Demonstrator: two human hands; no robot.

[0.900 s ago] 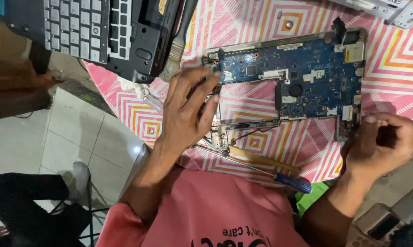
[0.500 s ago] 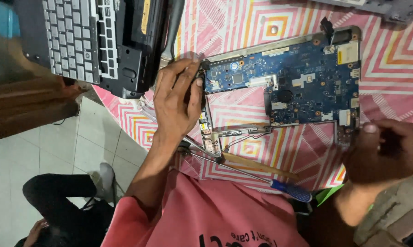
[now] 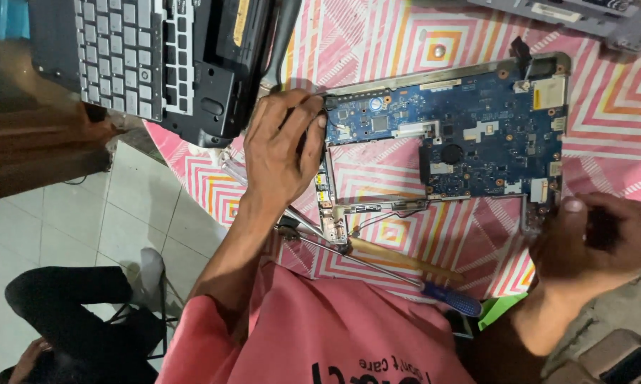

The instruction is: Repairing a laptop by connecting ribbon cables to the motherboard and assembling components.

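Fingers: left hand [image 3: 281, 153] is gripping the blue circuit board's [image 3: 477, 128] left corner; right hand [image 3: 590, 238] is clenching its near-right edge.
Advice: lifting evenly is avoiding flex.

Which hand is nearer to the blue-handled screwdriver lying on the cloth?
Right. The right hand grips the circuit board's lower corner, just above the screwdriver's blue handle. The left hand rests on the board's far end, farther away.
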